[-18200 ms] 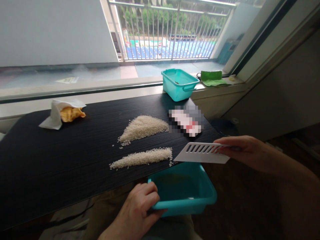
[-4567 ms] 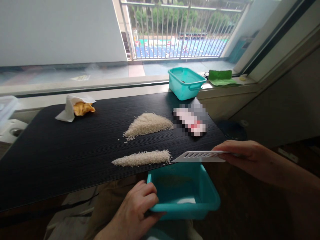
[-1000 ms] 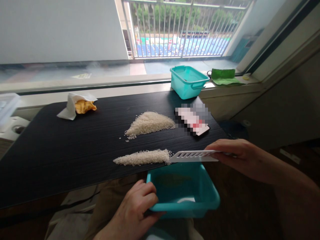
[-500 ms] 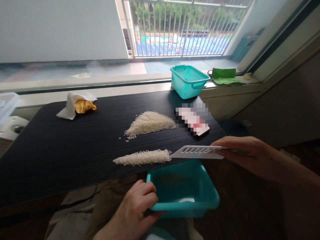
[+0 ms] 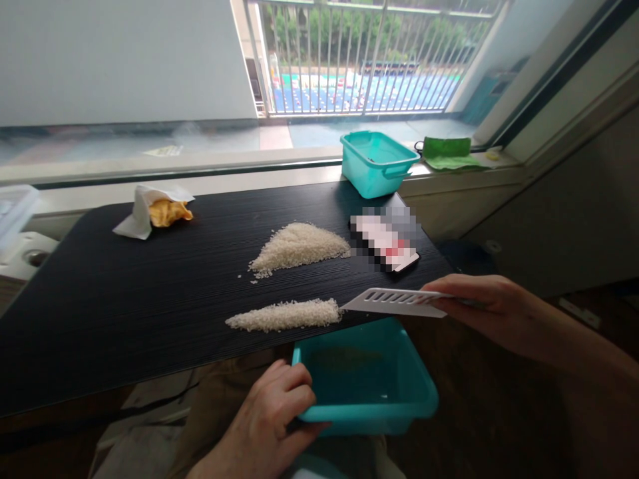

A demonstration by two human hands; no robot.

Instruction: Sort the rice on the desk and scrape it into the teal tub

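Note:
My left hand grips the left rim of a teal plastic basin, held just below the table's front edge. In my right hand is a white slotted spatula, its blade tilted over the table edge above the basin. The blade's tip meets the right end of a long, narrow strip of white rice lying near the edge. Behind that strip rests a larger heap of rice, with a few stray grains to its left. Inside the basin, toward its far wall, a pale patch shows dimly.
A black table spans the view. At its back right stands a second teal basin; a blurred-out flat object lies before it. A green cloth is on the sill. Back left sits a white wrapper with yellowish food.
The spatula's blade has tilted slightly, showing more of its slotted face. A bright spot in the basin has shrunk. My left hand and both rice piles look unchanged.

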